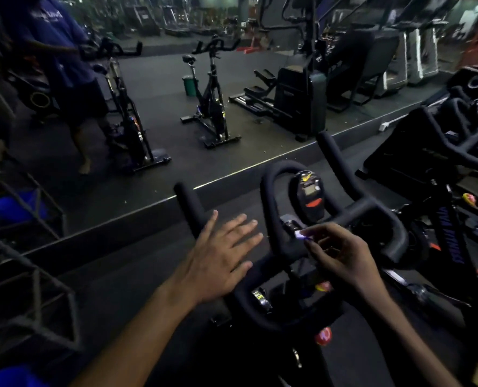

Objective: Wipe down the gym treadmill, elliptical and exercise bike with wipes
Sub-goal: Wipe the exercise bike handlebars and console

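Exercise bike (310, 247) handlebars are lying under both hands: left hand (221, 261) is hovering with fingers spread, right hand (341, 252) is pinching a small pale wipe (300, 234)

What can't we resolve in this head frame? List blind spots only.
- Small pale item in the right hand: curled fingers cover most of it; wipe or not, can't tell.
- Console display: too small and dim to read.
- Bike below the handlebar: hidden by arms and darkness; seat out of frame.
- Left hand, fingers spread: contact with the bar unclear.
- Machines at the right edge: motion-blurred, cut off.
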